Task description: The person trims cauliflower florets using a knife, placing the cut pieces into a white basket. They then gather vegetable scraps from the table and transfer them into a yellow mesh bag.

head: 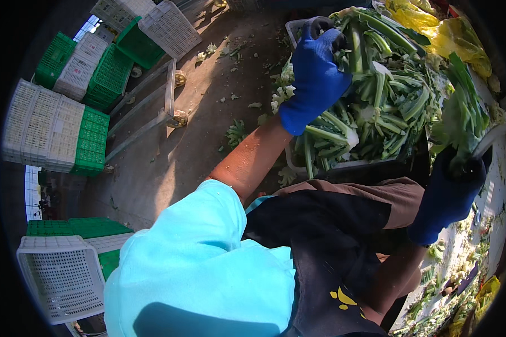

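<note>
My left hand (318, 78), in a blue glove with dark fingertips, is over a heap of cauliflower leaves (405, 105). Its fingers are bent beside a thick leaf stalk (356, 48); whether they grip it I cannot tell. The heap fills a pale plastic crate (364, 163), whose rim shows at the near side and far corner. At the right, my right hand (451, 193), gloved in dark blue, is closed around a bunch of green cauliflower leaves (464, 109). A curved pale piece (493, 137) sticks out of that grip, either a stalk or a blade.
A white work surface (495, 202) strewn with cauliflower scraps runs along the right. Yellow plastic (459, 38) lies beyond the heap. Stacked white crates (46, 122) and green crates (109, 76) stand left, near a wheeled metal frame (170, 88). Leaf bits litter the floor (219, 109).
</note>
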Available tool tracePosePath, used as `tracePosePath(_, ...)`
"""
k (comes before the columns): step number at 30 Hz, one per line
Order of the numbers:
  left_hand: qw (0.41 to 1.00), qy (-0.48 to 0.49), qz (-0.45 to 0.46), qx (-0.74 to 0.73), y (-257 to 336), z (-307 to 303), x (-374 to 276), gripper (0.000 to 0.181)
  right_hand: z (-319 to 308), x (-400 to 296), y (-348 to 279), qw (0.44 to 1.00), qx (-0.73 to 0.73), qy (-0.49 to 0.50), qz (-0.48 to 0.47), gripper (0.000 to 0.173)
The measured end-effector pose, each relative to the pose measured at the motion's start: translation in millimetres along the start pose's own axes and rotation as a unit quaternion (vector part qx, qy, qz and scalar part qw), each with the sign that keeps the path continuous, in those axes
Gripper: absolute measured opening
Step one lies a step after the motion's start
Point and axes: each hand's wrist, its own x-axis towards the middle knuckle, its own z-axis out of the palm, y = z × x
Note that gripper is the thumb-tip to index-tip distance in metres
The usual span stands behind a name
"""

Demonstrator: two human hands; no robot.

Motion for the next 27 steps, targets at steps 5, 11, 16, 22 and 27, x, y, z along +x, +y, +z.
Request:
tracePosePath(5,0.939,-0.190,0.120,0.259,-124,-5,-93,0.017,97,-81,-38,0.877,0.175,-0.419,-0.156,0.033)
tracePosePath(11,0.835,-0.213,-0.357,-0.361,-183,-61,-50,0.015,90,-108,-53,0.886,0.286,-0.365,0.009,0.029)
tracePosePath(16,0.973,-0.109,-0.191,-0.069,-202,31,-26,0.032,104,-75,-70,0.928,0.276,-0.242,0.065,0.037)
tracePosePath(22,0.949,-0.274,-0.116,0.106,-151,45,-80,0.044,136,-118,-57,0.877,0.290,-0.328,0.197,0.060)
tracePosePath(27,0.954,-0.262,-0.037,0.140,-168,84,-80,0.036,153,-102,-43,0.873,0.318,-0.318,0.190,0.057)
